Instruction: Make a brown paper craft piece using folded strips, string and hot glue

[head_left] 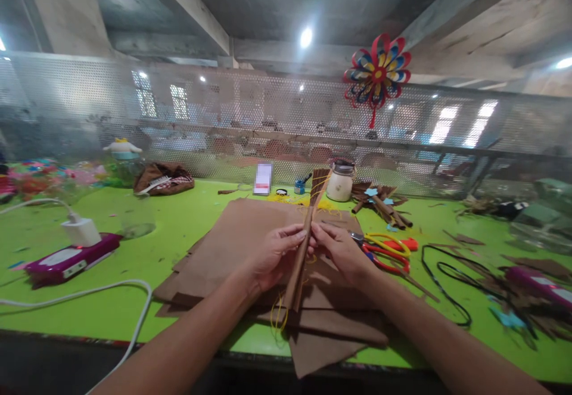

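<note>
A rolled brown paper stick [298, 267] with a pleated, fan-like upper end [319, 185] stands tilted over the sheets, gripped from both sides. The thumb and fingers of my left hand [281, 249] are closed on its left side. My right hand [337, 246] pinches it from the right at about the same height; some of its fingertips are hidden behind the roll. Yellow thread [277, 319] hangs in loops near the lower end and also runs by the upper end. Under both hands lies a stack of brown paper sheets [232, 234].
Right of the stack are red-handled scissors [386, 261], a black cord [440, 264] and several finished-looking paper bundles [386, 204]. Behind stand a lidded jar [340, 183], a small blue bottle [300, 187] and a phone [262, 179]. At left are a purple power strip [71, 259] and white cable [143, 299].
</note>
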The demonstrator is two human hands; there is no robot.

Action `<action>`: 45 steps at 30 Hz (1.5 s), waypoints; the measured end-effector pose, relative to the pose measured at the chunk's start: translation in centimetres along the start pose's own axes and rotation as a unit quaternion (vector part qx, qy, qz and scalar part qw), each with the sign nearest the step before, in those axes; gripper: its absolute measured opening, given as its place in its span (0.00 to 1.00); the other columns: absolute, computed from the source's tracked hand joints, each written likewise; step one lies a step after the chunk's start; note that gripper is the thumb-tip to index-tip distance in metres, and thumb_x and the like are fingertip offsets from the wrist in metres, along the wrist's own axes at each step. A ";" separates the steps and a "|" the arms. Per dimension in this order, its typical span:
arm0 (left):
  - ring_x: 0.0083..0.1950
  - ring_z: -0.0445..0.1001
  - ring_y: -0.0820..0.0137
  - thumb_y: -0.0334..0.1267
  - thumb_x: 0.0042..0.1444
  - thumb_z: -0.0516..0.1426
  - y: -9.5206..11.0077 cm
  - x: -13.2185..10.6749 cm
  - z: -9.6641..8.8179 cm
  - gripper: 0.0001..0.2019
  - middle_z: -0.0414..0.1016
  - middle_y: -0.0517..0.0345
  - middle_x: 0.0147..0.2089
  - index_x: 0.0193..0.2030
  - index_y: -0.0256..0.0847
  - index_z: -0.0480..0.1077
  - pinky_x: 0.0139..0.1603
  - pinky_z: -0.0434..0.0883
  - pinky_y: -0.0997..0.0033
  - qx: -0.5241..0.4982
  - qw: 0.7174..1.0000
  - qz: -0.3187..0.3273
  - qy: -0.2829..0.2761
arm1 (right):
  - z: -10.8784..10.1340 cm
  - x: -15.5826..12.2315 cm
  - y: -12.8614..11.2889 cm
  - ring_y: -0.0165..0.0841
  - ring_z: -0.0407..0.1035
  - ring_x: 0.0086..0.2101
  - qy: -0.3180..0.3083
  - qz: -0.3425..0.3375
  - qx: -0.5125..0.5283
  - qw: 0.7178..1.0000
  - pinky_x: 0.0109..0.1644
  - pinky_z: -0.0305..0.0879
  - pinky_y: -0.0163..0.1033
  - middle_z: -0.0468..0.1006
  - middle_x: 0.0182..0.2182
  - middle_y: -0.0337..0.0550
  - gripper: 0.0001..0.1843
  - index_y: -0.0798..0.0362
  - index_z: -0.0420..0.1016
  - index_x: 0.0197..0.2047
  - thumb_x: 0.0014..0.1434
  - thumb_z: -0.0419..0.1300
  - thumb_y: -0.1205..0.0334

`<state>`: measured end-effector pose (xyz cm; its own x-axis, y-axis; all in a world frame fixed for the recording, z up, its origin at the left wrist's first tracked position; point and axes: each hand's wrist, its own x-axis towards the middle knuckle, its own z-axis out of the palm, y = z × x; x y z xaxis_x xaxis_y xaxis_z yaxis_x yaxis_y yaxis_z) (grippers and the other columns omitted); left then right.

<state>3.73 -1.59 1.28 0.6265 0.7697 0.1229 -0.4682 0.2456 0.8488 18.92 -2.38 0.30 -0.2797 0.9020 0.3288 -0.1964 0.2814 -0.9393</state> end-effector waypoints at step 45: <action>0.29 0.71 0.76 0.35 0.49 0.60 0.1 0.7 -1.4 0.08 0.74 0.55 0.28 0.36 0.34 0.70 0.33 0.67 0.80 -0.051 0.954 0.018 0.295 | -12.9 23.9 4.2 0.36 0.68 0.43 -0.023 0.106 -0.747 0.656 0.45 0.67 0.46 0.69 0.48 0.47 0.17 0.56 0.66 0.51 0.60 0.55 0.58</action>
<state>3.25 -0.21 0.76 0.1645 0.9687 -0.1856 -0.5602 0.2467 0.7908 23.54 24.55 2.94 -0.1869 0.9714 0.1464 0.9820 0.1891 -0.0014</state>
